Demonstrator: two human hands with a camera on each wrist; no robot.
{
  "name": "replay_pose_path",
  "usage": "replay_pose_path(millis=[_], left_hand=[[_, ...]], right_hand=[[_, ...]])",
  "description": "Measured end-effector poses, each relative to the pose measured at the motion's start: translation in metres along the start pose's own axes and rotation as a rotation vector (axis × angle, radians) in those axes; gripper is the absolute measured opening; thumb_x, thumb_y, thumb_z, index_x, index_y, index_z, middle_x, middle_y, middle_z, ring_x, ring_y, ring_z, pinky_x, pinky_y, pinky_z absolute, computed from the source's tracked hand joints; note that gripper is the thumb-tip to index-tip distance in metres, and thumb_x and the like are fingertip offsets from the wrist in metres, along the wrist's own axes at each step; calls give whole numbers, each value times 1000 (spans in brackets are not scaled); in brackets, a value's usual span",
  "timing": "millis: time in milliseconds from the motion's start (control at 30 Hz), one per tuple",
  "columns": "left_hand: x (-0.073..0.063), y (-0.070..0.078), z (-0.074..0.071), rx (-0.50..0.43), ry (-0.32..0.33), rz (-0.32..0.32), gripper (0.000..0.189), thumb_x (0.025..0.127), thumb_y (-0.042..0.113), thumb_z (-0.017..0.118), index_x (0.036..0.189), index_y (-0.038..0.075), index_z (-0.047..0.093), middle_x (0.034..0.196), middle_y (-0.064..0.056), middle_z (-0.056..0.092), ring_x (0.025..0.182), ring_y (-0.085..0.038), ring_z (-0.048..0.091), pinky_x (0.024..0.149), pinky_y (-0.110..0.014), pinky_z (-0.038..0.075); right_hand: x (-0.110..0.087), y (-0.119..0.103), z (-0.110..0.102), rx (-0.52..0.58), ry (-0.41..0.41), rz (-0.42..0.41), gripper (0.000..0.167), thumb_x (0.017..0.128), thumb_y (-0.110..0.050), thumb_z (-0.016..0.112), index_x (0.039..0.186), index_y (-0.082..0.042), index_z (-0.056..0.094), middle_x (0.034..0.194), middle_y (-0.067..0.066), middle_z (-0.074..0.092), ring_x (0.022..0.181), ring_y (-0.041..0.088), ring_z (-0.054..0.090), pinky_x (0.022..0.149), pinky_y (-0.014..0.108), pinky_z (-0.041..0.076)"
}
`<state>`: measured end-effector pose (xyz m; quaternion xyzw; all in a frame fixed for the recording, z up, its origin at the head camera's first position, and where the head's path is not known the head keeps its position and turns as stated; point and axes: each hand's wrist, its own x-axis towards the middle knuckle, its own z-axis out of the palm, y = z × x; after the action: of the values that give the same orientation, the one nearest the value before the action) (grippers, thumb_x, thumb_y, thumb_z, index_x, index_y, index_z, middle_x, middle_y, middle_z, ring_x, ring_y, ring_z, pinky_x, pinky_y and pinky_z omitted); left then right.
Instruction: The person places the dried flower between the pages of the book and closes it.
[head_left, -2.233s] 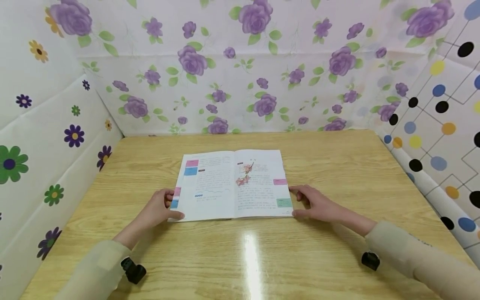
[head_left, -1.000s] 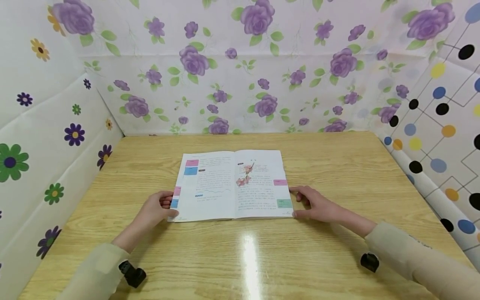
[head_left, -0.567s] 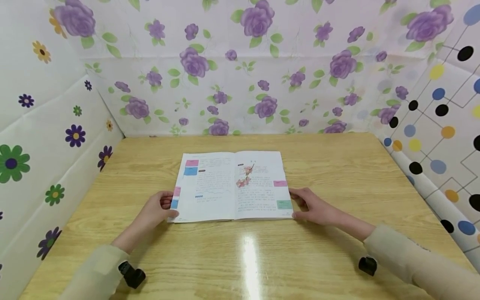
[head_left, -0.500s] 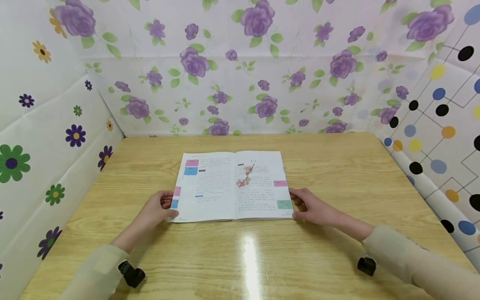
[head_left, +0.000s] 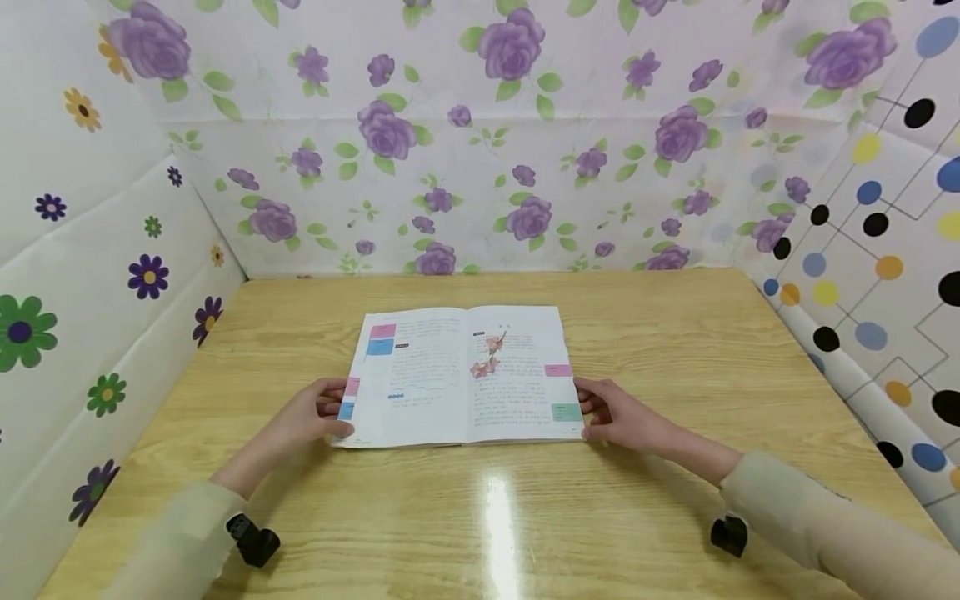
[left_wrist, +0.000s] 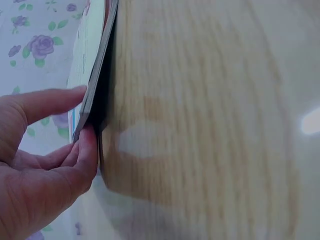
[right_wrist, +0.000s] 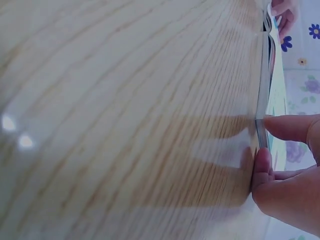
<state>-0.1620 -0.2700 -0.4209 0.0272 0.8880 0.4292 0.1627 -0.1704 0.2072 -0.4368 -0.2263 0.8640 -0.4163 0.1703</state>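
Observation:
An open book (head_left: 427, 421) lies across the middle of the table, with printed text, pink, blue and green boxes on its pages and a pink blossom picture on the right page. My left hand (head_left: 300, 419) pinches the lower left edge, thumb on top and fingers curled under. In the left wrist view that side of the book (left_wrist: 96, 75) is tilted up off the wood, a dark gap below it. At the opposite edge my right hand (head_left: 628, 419) pinches the lower right corner between thumb and fingers. The right wrist view shows the book (right_wrist: 263, 75) low over the table there.
The wooden table (head_left: 420, 517) shows a bright light reflection in front of the book. A floral sheet (head_left: 465, 192) hangs along the back, with a flower-print sheet (head_left: 75, 292) at left and a dotted sheet (head_left: 900, 292) at right.
My left thumb has slid from the page out to the book's left edge. The right fingers have curled in slightly at the right edge. The book stays in nearly the same place.

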Motion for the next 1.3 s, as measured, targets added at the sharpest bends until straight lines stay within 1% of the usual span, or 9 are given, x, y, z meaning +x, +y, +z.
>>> replay_pose_path(millis=[100,267,367,467,633,833,1067,1233,1300], left_hand=[[2,0,-4,18,-18,4,80,83,15,79,146,-7,33,136,-26,48,115,-33,53,94,-37,47],[6,6,-8,38,-6,6,78,82,21,81,140,-7,37,125,-22,52,103,-26,50,81,-28,46],[9,9,-10,29,0,7,75,83,20,80,137,-7,37,122,-21,50,99,-24,49,77,-26,45],[10,11,-10,30,-3,5,76,83,20,80,138,-7,36,125,-22,50,100,-25,48,77,-26,45],[12,13,-12,40,-16,3,81,83,20,80,143,-7,33,128,-23,49,105,-27,48,82,-29,44],[18,17,-17,45,-18,27,90,84,20,79,151,-9,25,127,-23,51,102,-26,47,82,-30,43],[26,20,-22,60,1,0,83,86,25,77,146,-10,32,136,-28,50,118,-34,52,93,-36,47],[30,26,-26,44,2,22,78,88,21,75,146,-10,33,137,-29,50,120,-35,53,90,-31,50],[32,29,-28,41,1,45,78,89,19,73,147,-10,32,139,-30,48,120,-37,53,90,-31,50]], right_hand=[[2,2,0,35,-19,-12,77,88,0,69,150,12,25,129,24,47,109,27,49,83,19,47],[5,4,-1,66,-42,-42,81,87,1,69,152,11,22,126,24,48,104,26,47,79,19,45],[5,4,-2,67,-48,-42,83,87,0,69,153,10,19,126,24,47,104,26,46,79,19,44],[4,4,-3,50,-49,-30,84,88,-2,70,154,10,18,128,24,46,105,25,45,79,19,44],[4,5,-4,27,-53,-2,86,88,-5,71,154,8,18,129,23,46,107,25,45,81,19,43],[3,5,-6,31,-63,8,86,89,-7,72,154,8,18,129,23,43,109,27,45,81,20,42],[5,8,-5,43,-60,13,86,88,-7,72,154,7,19,132,24,43,110,26,45,82,19,42],[5,8,-6,40,-57,13,85,88,-6,72,153,9,20,130,23,43,109,26,45,81,19,42],[5,7,-6,39,-56,13,85,88,-6,72,153,9,20,129,23,44,109,26,45,82,19,42]])
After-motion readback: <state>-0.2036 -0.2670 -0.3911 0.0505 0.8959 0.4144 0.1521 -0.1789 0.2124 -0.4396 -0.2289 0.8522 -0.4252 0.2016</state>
